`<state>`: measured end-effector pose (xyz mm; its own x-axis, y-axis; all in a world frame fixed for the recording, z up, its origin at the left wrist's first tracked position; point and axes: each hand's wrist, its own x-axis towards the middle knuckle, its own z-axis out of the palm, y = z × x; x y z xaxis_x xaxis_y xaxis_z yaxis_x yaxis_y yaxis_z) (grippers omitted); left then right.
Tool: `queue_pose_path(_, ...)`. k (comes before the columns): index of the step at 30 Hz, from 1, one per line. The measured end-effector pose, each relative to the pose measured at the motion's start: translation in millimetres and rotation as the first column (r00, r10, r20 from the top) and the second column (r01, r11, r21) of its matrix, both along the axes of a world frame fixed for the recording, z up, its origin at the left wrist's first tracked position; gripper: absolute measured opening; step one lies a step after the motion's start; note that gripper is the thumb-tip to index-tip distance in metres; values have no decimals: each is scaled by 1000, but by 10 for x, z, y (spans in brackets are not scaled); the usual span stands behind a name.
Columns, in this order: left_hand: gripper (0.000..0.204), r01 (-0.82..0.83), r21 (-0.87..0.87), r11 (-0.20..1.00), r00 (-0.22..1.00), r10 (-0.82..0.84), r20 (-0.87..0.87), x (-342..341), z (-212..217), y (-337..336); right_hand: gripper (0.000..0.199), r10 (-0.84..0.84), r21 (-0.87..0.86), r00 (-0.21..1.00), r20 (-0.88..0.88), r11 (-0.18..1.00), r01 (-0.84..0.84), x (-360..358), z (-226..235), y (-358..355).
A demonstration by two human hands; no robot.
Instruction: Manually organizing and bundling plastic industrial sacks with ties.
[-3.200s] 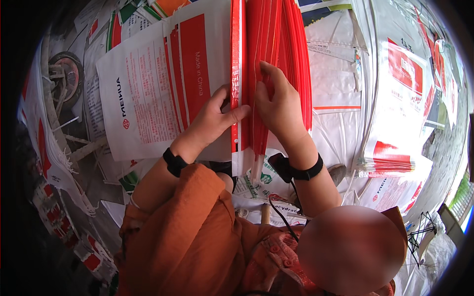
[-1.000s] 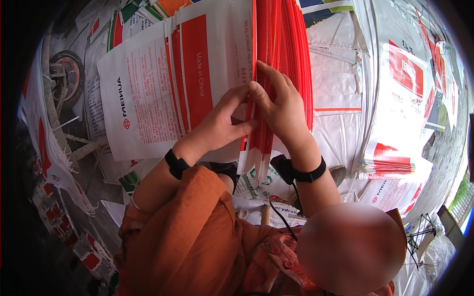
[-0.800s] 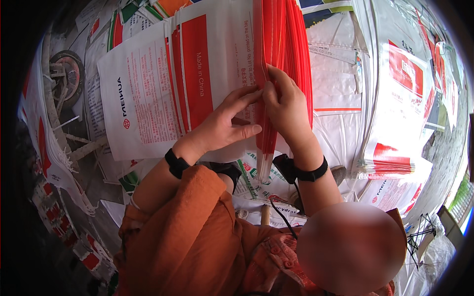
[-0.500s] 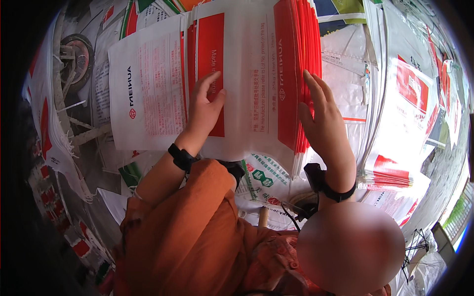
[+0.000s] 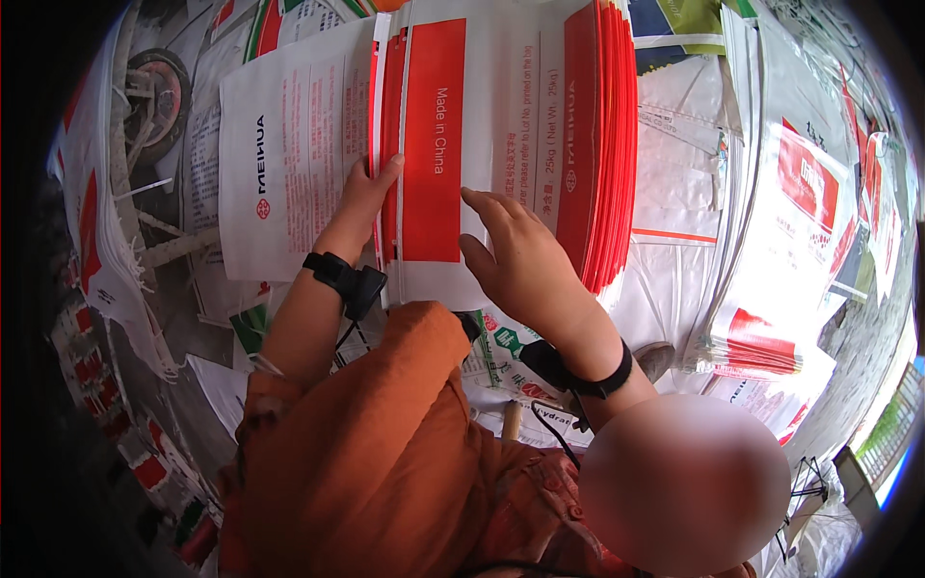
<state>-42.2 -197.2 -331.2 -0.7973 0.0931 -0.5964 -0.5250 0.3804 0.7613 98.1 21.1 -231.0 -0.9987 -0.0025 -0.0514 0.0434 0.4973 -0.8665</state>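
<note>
A thick stack of white and red woven sacks (image 5: 491, 116) lies in front of me, its layered red edges fanned along the right side. My left hand (image 5: 361, 202) is at the left edges of the upper sacks, thumb on top of the red strip and the other fingers partly hidden beside it. Over the middle of the top sack, by the red panel's right border, my right hand (image 5: 525, 260) hovers or rests with thumb and fingers apart; contact is hard to tell. To the left, a flat printed sack (image 5: 289, 154) extends from under the stack.
Another tall pile of white sacks (image 5: 761, 250) stands at the right. A small wheel (image 5: 159, 101) on a metal frame is at the upper left, near hanging sacks (image 5: 120, 279). Beneath the stack's near edge lies a green-printed sack (image 5: 501, 337). Someone's blurred head (image 5: 684, 486) fills the lower right.
My right hand has moved left from the stack's right edges to its middle. My left hand has shifted left and down to the left edges. The top sack's red panel now shows more fully.
</note>
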Motion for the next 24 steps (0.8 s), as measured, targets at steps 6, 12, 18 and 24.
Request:
queue_pose_path(6, 49, 74, 344, 936, 970, -148, 195, 21, 474, 207, 51, -204, 101, 979, -13, 974, 204, 6, -430, -231)
queue_pose_path(12, 46, 291, 546, 785, 914, -398, 85, 201, 748, 578, 43, -367, -98, 929, 49, 924, 370, -114, -303, -69)
queue_pose_path(18, 47, 371, 558, 742, 896, -444, -6, 367, 813, 806, 40, -437, -41, 894, 105, 896, 443, -230, -239, 202)
queue_pose_path(24, 47, 369, 529, 764, 901, -434, -1, 383, 780, 812, 35, -451, -149, 882, 136, 871, 469, -213, -278, 265)
